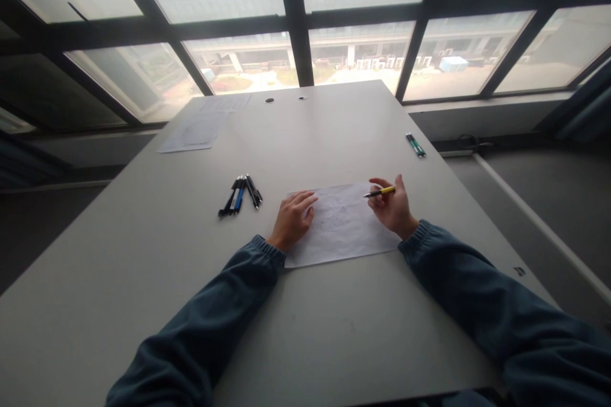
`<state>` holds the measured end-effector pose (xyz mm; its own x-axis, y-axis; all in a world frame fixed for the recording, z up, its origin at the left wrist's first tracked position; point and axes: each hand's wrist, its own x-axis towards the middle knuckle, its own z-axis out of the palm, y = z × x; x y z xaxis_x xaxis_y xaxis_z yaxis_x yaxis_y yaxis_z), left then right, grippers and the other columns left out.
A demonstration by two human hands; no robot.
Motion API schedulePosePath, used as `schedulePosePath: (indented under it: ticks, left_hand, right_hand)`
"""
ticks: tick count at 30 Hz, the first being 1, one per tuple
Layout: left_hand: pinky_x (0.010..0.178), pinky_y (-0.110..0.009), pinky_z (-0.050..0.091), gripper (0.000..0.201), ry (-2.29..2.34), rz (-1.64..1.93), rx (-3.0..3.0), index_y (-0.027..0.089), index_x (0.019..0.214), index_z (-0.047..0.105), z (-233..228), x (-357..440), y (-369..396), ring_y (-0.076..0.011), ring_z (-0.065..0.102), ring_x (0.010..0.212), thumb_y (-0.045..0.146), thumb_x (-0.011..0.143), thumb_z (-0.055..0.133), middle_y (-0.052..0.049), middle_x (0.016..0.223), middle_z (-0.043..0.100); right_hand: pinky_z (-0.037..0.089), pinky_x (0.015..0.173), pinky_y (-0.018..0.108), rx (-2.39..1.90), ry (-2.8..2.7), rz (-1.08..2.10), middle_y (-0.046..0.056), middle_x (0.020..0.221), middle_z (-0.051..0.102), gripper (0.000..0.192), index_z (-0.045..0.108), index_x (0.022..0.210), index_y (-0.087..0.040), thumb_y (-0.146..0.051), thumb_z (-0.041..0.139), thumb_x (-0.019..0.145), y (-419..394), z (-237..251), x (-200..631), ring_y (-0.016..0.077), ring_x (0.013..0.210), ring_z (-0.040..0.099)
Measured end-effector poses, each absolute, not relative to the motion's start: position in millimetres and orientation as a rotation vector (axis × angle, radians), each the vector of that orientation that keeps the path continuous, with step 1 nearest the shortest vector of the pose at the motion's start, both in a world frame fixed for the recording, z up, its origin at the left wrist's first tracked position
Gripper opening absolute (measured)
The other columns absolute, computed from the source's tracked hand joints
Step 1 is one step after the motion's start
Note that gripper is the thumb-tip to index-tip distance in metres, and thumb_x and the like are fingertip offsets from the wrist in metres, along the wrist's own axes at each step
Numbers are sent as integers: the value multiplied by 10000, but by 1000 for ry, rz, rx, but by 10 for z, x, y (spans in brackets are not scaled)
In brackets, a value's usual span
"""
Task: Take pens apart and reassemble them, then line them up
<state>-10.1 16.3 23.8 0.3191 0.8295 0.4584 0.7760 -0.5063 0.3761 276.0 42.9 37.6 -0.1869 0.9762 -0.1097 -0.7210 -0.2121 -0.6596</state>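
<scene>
Right hand (394, 208) pinches a yellow pen (380, 192) in its fingertips, pen's long axis near horizontal, tip pointing toward frame left over the sheet of paper (341, 226) at frame center. Left hand (292, 219) lies flat, fingers loosely together, pressing the paper's left edge. Spare pens (240, 194) lie left of it, nearer the left hand.

Bright backlight from windows (305, 19); dim foreground, edges warped.
</scene>
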Motion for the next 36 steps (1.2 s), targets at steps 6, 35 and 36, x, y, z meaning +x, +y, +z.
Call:
schedulePosePath:
  ticks: [6, 35, 36]
  left_hand:
    - [1100, -533, 418, 360, 1520, 888, 2548, 261, 1239, 665, 138, -135, 210, -289, 536, 1305, 182, 900, 574, -78, 1355, 633]
    - [1153, -492, 397, 364, 1660, 639, 2505, 239, 1289, 636, 144, -132, 193, -278, 494, 1346, 295, 946, 528, -73, 1428, 569]
    - [1154, -492, 397, 366, 1659, 638, 2503, 240, 1291, 634, 146, -131, 193, -277, 493, 1347, 292, 945, 529, -73, 1428, 568]
  right_hand:
    - [387, 437, 196, -776, -773, 1520, -24, 692, 599, 361, 637, 879, -217, -490, 821, 732, 392, 337, 2646, 96, 573, 561]
    - [310, 501, 233, -1259, -1780, 802, -37, 534, 510, 252, 488, 660, -209, -332, 648, 811, 276, 109, 2507, 108, 496, 452]
    - [305, 507, 235, -1262, -1781, 760, -37, 543, 500, 250, 483, 651, -208, -320, 648, 803, 279, 111, 2507, 108, 509, 440]
